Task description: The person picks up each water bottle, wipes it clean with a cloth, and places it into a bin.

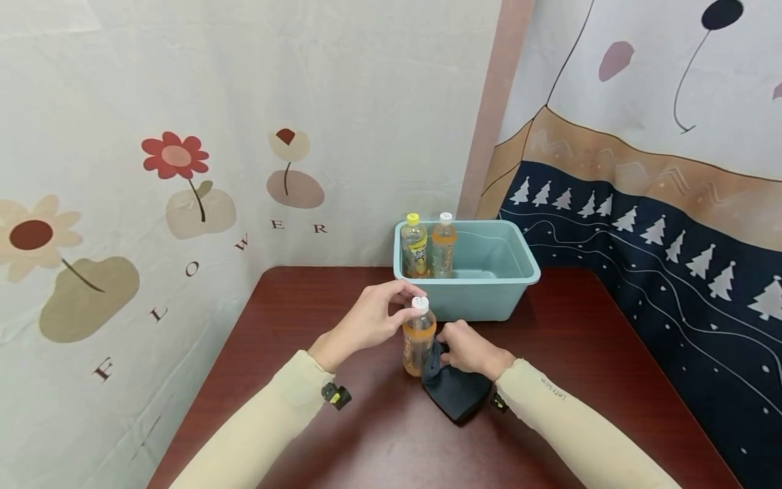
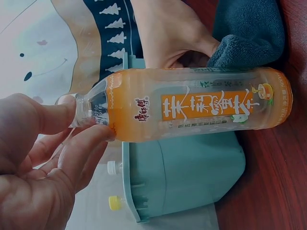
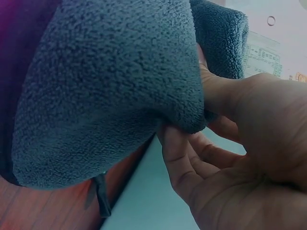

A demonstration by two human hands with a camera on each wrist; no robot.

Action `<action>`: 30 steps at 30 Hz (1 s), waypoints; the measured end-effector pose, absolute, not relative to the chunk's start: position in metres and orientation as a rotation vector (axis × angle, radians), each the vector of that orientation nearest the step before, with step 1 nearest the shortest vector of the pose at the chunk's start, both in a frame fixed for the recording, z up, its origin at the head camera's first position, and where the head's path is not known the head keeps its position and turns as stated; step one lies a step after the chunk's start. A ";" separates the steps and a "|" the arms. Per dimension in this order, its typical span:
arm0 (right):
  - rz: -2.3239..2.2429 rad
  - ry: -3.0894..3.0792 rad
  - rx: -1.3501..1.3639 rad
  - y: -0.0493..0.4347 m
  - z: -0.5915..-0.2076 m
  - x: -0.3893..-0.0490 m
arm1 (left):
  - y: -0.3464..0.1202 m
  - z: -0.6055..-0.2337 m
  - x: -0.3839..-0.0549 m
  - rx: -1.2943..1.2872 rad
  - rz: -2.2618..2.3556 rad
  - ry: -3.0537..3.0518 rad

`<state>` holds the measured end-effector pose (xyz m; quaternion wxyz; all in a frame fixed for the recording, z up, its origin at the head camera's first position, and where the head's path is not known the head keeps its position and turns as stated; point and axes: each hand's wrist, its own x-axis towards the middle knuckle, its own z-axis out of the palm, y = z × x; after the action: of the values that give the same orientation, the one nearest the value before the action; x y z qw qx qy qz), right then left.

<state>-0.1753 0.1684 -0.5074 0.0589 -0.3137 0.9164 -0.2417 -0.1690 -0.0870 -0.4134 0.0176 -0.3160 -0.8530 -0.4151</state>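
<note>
A plastic drink bottle (image 1: 419, 350) with an orange label and white cap stands upright on the table. My left hand (image 1: 369, 316) pinches it at the neck, just under the cap, thumb and fingers on opposite sides, as the left wrist view shows. My right hand (image 1: 470, 350) grips a dark blue-grey fleecy towel (image 1: 459, 392) by a fold, thumb on one face and fingers on the other. The folded part lies right at the bottle's right side, while the rest spreads over the table. In the right wrist view, the towel (image 3: 110, 72) fills the left half, a small loop (image 3: 101, 196) hanging below.
Behind the bottle stands a light blue-green plastic tub (image 1: 464, 302). Inside it, at the left end, are a yellow-capped bottle (image 1: 415, 250) and a white-capped bottle (image 1: 443, 250). The dark red table (image 1: 293, 319) meets patterned cloth hangings at the back and right.
</note>
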 end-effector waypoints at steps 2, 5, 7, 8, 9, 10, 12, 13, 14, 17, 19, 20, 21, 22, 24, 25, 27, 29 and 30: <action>-0.733 2.777 -0.960 0.168 -0.508 -0.176 | -0.087 -0.413 -0.169 -0.979 -1.289 -2.651; -0.737 2.770 -0.947 0.168 -0.507 -0.176 | -0.087 -0.413 -0.169 -0.978 -1.287 -2.650; -0.741 2.767 -0.939 0.169 -0.507 -0.177 | -0.087 -0.414 -0.170 -0.977 -1.285 -2.654; -0.745 2.765 -0.933 0.169 -0.507 -0.177 | -0.087 -0.414 -0.170 -0.977 -1.284 -2.654; -0.748 2.763 -0.922 0.169 -0.507 -0.177 | -0.087 -0.414 -0.170 -0.978 -1.284 -2.654; -0.751 2.762 -0.918 0.170 -0.506 -0.177 | -0.087 -0.414 -0.170 -0.979 -1.283 -2.654; -0.761 2.767 -0.919 0.170 -0.505 -0.177 | -0.087 -0.415 -0.170 -0.979 -1.280 -2.655; -0.770 2.767 -0.920 0.170 -0.504 -0.177 | -0.087 -0.415 -0.170 -0.979 -1.281 -2.653; -0.778 2.770 -0.925 0.170 -0.502 -0.177 | -0.087 -0.414 -0.170 -0.980 -1.281 -2.651; -0.801 2.780 -0.947 0.171 -0.494 -0.177 | -0.087 -0.414 -0.170 -0.980 -1.285 -2.646; -0.815 2.779 -0.950 0.172 -0.488 -0.178 | -0.087 -0.414 -0.170 -0.980 -1.287 -2.645; -0.818 2.782 -0.950 0.172 -0.484 -0.178 | -0.087 -0.414 -0.170 -0.980 -1.287 -2.645; -0.819 2.784 -0.948 0.173 -0.480 -0.178 | -0.087 -0.414 -0.170 -0.981 -1.286 -2.644; -0.824 2.786 -0.941 0.173 -0.477 -0.178 | -0.087 -0.414 -0.170 -0.983 -1.285 -2.643; -0.821 2.796 -0.940 0.173 -0.469 -0.177 | -0.087 -0.415 -0.171 -0.983 -1.280 -2.644; -0.821 2.804 -0.943 0.174 -0.464 -0.177 | -0.087 -0.415 -0.171 -0.984 -1.278 -2.642; -0.825 2.820 -0.952 0.175 -0.456 -0.176 | -0.088 -0.415 -0.170 -0.982 -1.278 -2.642; -0.835 2.841 -0.962 0.177 -0.448 -0.175 | -0.088 -0.415 -0.171 -0.979 -1.276 -2.643; -0.844 2.851 -0.971 0.177 -0.444 -0.174 | -0.088 -0.415 -0.171 -0.980 -1.277 -2.641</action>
<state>-0.1741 0.1772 -0.4444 0.0068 -0.3103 0.9116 -0.2697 -0.1706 -0.0878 -0.4146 0.0243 -0.3167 -0.8536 -0.4129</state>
